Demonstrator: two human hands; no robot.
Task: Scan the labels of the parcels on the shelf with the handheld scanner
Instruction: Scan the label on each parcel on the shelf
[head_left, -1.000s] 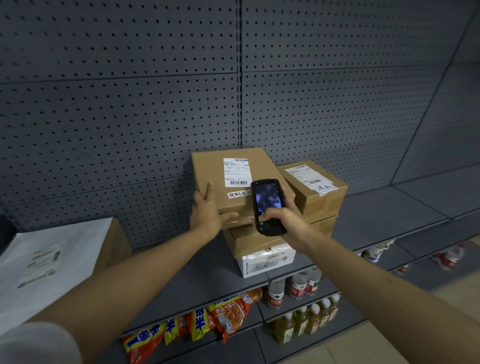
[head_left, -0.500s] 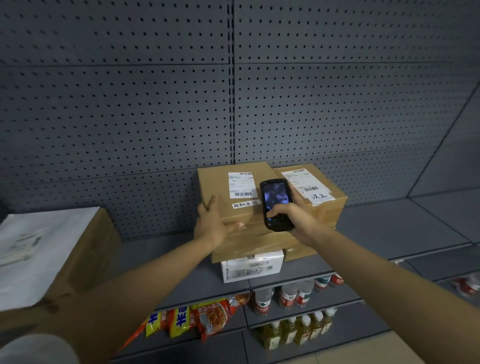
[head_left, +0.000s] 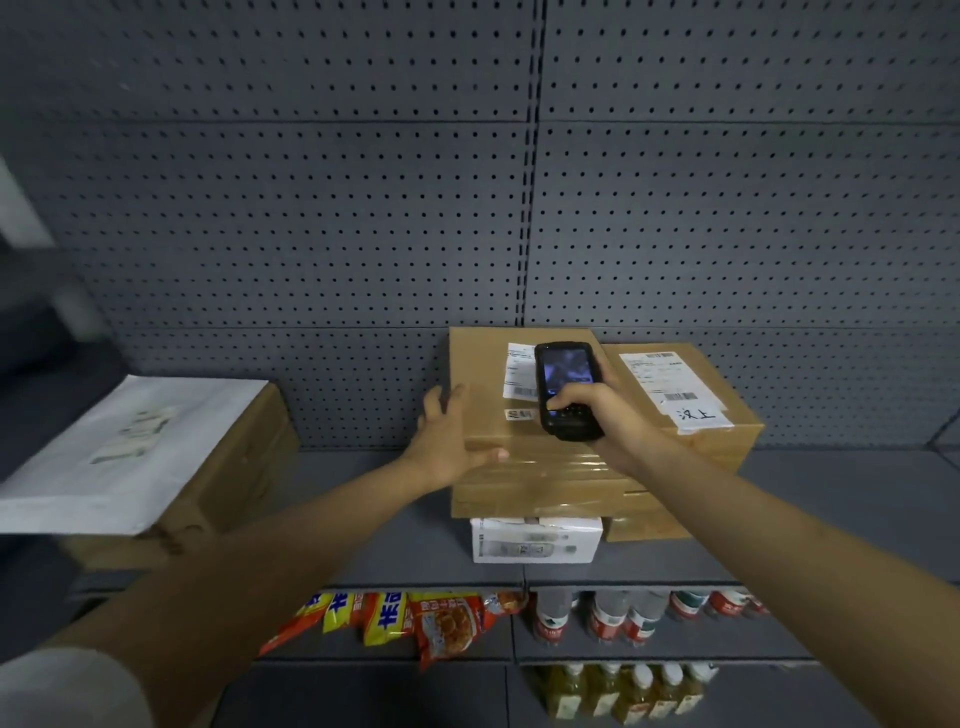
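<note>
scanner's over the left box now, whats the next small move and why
Probably swing the scanner right to the label on the neighbouring box. The right hand holds it over the left box's label, the left hand steadies that box, and the neighbour's label lies uncovered.

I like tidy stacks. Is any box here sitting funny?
Yes. The big brown box under the left hand rests on a smaller white box and sticks out past its left edge, so it overhangs. The white parcel on the carton at left also juts past the carton's front edge.
</note>
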